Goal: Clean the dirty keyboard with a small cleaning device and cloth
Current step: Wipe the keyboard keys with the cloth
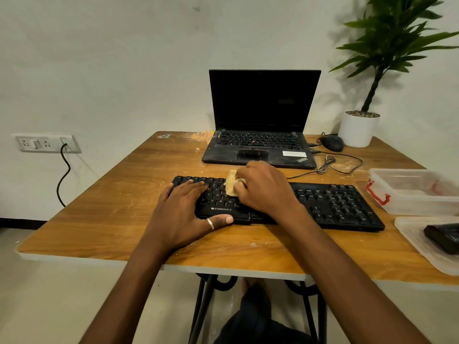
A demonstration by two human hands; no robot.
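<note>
A black keyboard (330, 202) lies across the middle of the wooden table (104, 219). My left hand (183, 212) rests flat on its left end, fingers straight over the keys and thumb along the front edge. My right hand (263, 187) grips a small tan cloth (231, 186) and presses it onto the keys near the keyboard's middle. Most of the cloth is hidden under my fingers. A dark block-shaped object (444, 235) lies on a clear lid at the right edge.
An open black laptop (260, 120) stands behind the keyboard, with a mouse (332, 143) and its cable to the right. A white potted plant (359, 127) is at the back right. A clear plastic box (417, 192) and lid (422, 247) sit at the right.
</note>
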